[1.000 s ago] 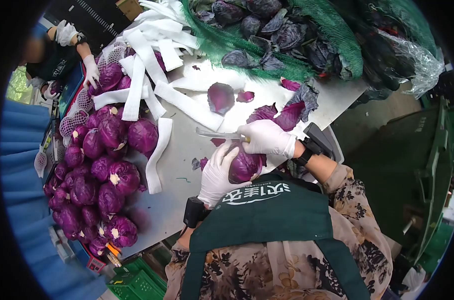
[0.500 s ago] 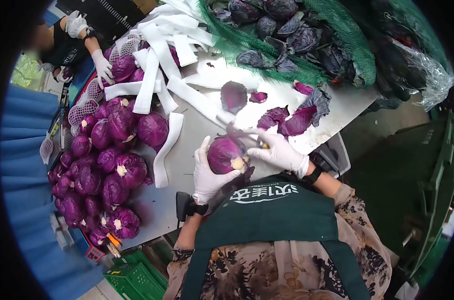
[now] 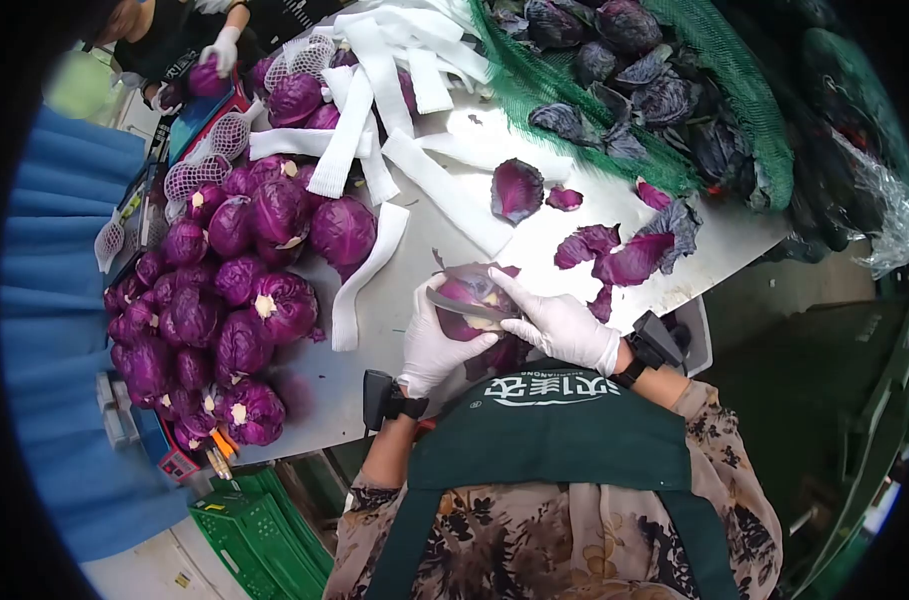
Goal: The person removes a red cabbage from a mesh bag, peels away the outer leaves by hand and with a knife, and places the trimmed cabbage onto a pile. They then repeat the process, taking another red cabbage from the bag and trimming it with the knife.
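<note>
In white gloves, both of my hands are at one purple cabbage (image 3: 464, 290) just in front of my apron. My left hand (image 3: 436, 345) cups its left and lower side. Closed on a knife, my right hand (image 3: 564, 325) is at the cabbage's right side. The curved grey blade of the knife (image 3: 469, 308) lies across the pale stem end. The knife's handle is hidden in my fingers. Loose purple leaves (image 3: 634, 258) and a single leaf (image 3: 517, 190) lie on the metal table (image 3: 429, 220) beyond my hands.
A large pile of purple cabbages (image 3: 214, 300) fills the left side. White foam strips (image 3: 369, 95) lie at the back. A green net sack (image 3: 734, 60) holds dark cabbages. Green crates (image 3: 259, 530) stand at lower left. Another person's gloved hand (image 3: 221, 48) touches a cabbage at upper left.
The blade has come down across the cabbage's stem end. A further leaf piece lies by the loose leaves. The view has shifted, and the co-worker's hand has moved from the pile to another cabbage.
</note>
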Demonstrator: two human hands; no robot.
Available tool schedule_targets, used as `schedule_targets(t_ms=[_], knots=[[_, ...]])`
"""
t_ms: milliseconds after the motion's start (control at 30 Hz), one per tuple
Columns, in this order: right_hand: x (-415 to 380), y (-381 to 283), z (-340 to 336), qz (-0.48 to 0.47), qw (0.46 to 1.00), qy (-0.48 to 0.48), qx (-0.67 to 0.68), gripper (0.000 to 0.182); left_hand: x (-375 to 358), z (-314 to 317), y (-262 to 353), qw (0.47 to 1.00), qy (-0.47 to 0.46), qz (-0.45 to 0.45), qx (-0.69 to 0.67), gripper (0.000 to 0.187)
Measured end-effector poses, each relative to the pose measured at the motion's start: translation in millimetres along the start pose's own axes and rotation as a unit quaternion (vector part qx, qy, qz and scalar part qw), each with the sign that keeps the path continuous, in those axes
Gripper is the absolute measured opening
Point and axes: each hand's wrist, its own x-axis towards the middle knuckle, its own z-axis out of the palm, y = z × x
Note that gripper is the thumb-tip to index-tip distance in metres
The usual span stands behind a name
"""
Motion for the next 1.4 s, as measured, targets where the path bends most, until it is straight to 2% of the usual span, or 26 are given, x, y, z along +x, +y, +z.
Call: schedule_targets(t_ms=[100, 200, 267, 300, 367, 400, 433, 500, 533, 633, 700, 767, 833, 867, 900, 967, 1033, 1067, 1100, 1233, 1300, 1367, 1400], knots=[[0.3, 1.8, -1.8, 0.018, 1.0, -0.008, -0.019, 0.062, 2.3, 2.0, 2.9, 1.0, -0.011, 0.021, 0.005, 0.1], [1.7, 4.7, 0.6, 0.04, 0.999, -0.017, 0.019, 0.06, 0.1, 0.4, 13.3, 0.999, -0.004, 0.028, 0.039, 0.099], [0.4, 5.3, 1.8, 0.037, 0.996, 0.04, 0.073, 0.05, -1.1, 1.0, 17.6, 0.996, 0.0, 0.032, 0.088, 0.098], [1.1, 13.5, 8.8, 0.037, 0.996, 0.038, 0.072, 0.05, -2.4, 2.4, 18.7, 0.996, 0.001, 0.031, 0.086, 0.098], [7.1, 36.9, 24.2, -0.039, 0.961, 0.184, 0.201, 0.042, -3.6, 4.1, 21.2, 0.994, 0.015, 0.053, 0.095, 0.101], [7.5, 24.4, -6.1, 0.114, 0.922, 0.17, 0.328, 0.037, -6.9, 3.1, 23.9, 0.987, 0.006, 0.09, 0.134, 0.102], [7.4, 60.9, -9.4, 0.225, 0.889, 0.125, 0.378, 0.032, -11.7, 4.0, 23.3, 0.982, -0.007, 0.103, 0.159, 0.103], [1.1, 85.0, -11.2, 0.282, 0.859, 0.076, 0.42, 0.028, -19.8, 3.8, 19.9, 0.98, -0.012, 0.112, 0.164, 0.106], [1.2, 87.8, -8.7, 0.281, 0.86, 0.074, 0.419, 0.028, -20.1, 3.2, 17.1, 0.98, -0.009, 0.111, 0.163, 0.106], [-3.0, 90.5, 0.9, 0.307, 0.832, 0.105, 0.45, 0.028, -29.6, -3.5, 6.3, 0.991, 0.017, 0.094, 0.096, 0.109], [-1.5, 91.3, -2.4, 0.309, 0.826, 0.143, 0.448, 0.029, -38.2, -11.2, 1.5, 0.997, -0.015, 0.031, 0.07, 0.112], [0.4, 82.4, -11.3, 0.325, 0.833, 0.185, 0.408, 0.041, -41.2, -12.7, 1.6, 0.995, -0.009, 0.025, 0.091, 0.109], [-1.1, 72.8, -20.1, 0.207, 0.882, 0.226, 0.358, 0.045, -34.8, -5.4, -5.8, 0.988, 0.078, 0.104, 0.084, 0.102], [1.8, 82.5, -13.2, 0.171, 0.89, 0.302, 0.295, 0.045, -31.3, 1.2, -12.8, 0.991, 0.098, 0.081, 0.038, 0.093], [2.6, 67.6, -19.2, 0.168, 0.893, 0.299, 0.293, 0.045, -27.2, 1.0, -10.5, 0.991, 0.103, 0.081, 0.037, 0.093], [0.5, 20.1, -26.8, 0.138, 0.941, 0.232, 0.205, 0.046, -19.6, -1.8, -3.3, 0.991, 0.072, -0.024, -0.112, 0.089], [7.5, 23.2, 0.3, -0.099, 0.971, 0.188, 0.104, 0.047, -16.7, 0.0, -0.6, 0.99, 0.078, -0.034, -0.111, 0.086], [2.3, 16.4, 1.7, -0.055, 0.991, 0.086, 0.082, 0.049, -15.1, 3.1, -2.5, 0.99, 0.088, -0.039, -0.104, 0.086], [1.6, -1.6, -3.6, 0.027, 0.99, -0.026, 0.137, 0.053, -14.4, 4.5, -3.5, 0.99, 0.097, -0.044, -0.097, 0.085], [8.5, -1.7, 5.5, -0.031, 0.996, -0.028, 0.082, 0.059, -17.0, -1.8, 10.9, 0.996, 0.065, -0.051, 0.028, 0.094], [8.3, -3.3, 6.6, -0.052, 0.997, -0.025, 0.046, 0.06, -14.2, -3.7, 4.8, 0.997, 0.051, -0.063, 0.015, 0.101], [4.5, -10.4, 8.0, -0.049, 0.998, -0.022, -0.014, 0.063, -10.5, -4.2, -2.2, 0.999, 0.05, -0.011, 0.011, 0.108], [5.7, -9.1, 12.0, -0.094, 0.994, 0.016, -0.057, 0.066, -9.8, -7.3, 1.1, 0.999, 0.051, -0.012, 0.008, 0.108]])
